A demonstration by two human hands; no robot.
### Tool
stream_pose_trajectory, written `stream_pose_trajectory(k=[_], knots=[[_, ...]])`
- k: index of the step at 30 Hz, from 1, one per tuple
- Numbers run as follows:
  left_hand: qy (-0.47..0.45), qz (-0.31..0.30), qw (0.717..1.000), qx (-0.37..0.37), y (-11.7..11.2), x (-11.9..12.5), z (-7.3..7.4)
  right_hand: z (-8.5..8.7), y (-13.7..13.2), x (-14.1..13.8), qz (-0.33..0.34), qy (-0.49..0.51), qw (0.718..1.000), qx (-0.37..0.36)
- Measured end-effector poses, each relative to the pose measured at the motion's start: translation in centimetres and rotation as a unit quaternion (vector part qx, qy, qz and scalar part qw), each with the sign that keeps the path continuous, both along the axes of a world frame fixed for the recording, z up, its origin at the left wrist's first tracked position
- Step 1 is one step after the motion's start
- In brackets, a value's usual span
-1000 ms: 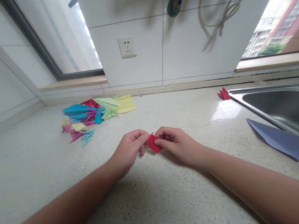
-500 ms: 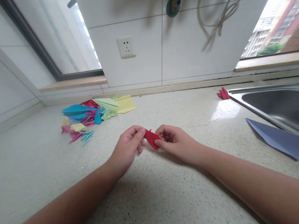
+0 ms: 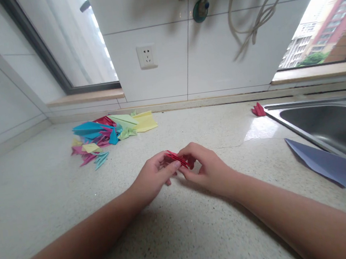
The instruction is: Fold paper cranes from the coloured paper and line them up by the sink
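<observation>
Left hand (image 3: 152, 177) at 8 o'clock, right hand (image 3: 208, 165) at 4, both curled, fingertips nearly closed on red folded paper (image 3: 176, 158), edge-on.

held paper (image 3: 176, 157): red | countertop (image 3: 174, 235): pale, dark-speckled | folded sheet (image 3: 327, 162): lavender, seemingly | pile (image 3: 92, 129): multicoloured

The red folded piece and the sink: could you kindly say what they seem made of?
The red folded piece: probably thin matte paper, given its thin edges and stacked layers. The sink: likely stainless steel, satin finish, given its grey sheen and brighter rim.
</observation>
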State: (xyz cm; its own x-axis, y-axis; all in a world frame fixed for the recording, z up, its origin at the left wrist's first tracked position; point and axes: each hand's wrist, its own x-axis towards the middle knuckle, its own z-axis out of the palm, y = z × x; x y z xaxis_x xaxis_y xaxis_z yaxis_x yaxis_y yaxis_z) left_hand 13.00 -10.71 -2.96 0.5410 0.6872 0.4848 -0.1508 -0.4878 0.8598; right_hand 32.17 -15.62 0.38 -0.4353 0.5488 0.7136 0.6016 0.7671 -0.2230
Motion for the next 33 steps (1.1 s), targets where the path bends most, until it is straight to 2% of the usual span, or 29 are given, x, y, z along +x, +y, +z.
stream_pose_trajectory(k=[6,15,18,23,28,33], knots=[[0.002,0.035,0.999,0.007,0.2,0.0,0.1,-0.1,0.0,0.2,0.009,-0.004,1.000,-0.011],[0.006,0.103,0.994,-0.021,0.2,-0.1,0.5,-0.2,1.5,0.4,-0.033,0.158,0.979,-0.129],[-0.006,0.094,0.995,-0.019,0.4,-0.1,0.3,-0.2,1.6,0.4,-0.034,0.177,0.967,-0.178],[-0.012,0.083,0.996,-0.020,0.7,0.0,0.1,0.4,0.9,0.1,-0.027,0.150,0.953,-0.262],[-0.033,0.079,0.996,-0.017,0.8,0.0,0.0,0.4,1.1,0.1,-0.015,0.166,0.949,-0.266],[-0.030,0.046,0.998,-0.007,0.5,0.0,-0.1,0.3,1.3,0.2,0.007,0.216,0.937,-0.274]])
